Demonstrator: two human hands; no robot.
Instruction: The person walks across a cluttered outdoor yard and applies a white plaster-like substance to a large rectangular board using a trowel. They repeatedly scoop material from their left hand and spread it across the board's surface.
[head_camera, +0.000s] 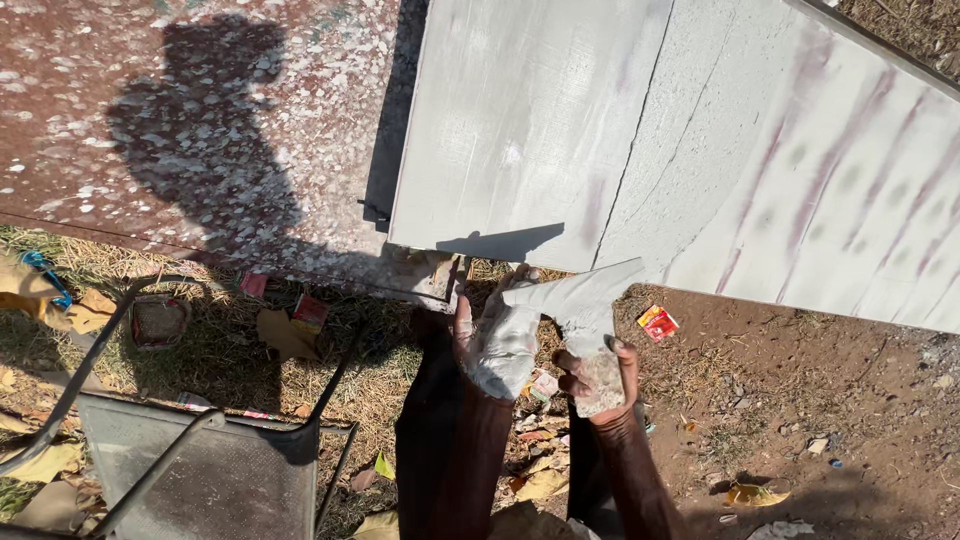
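Note:
My right hand (600, 378) grips the paste-caked handle of a wide scraper (585, 295). Its white-coated blade points up and right toward the lower edge of a large white-coated panel (530, 120). My left hand (497, 340), smeared all over with white paste, is closed against the blade's left edge. Whether it also holds a lump of paste I cannot tell. Both hands hover just below the panel, over the ground.
A second pale panel with purple streaks (830, 190) lies to the right. A spattered reddish slab (200, 120) lies at the left. A dark metal chair frame (200, 460) stands at the lower left beside a small tin (158, 320). Litter, dry leaves and a red packet (657, 322) dot the dirt.

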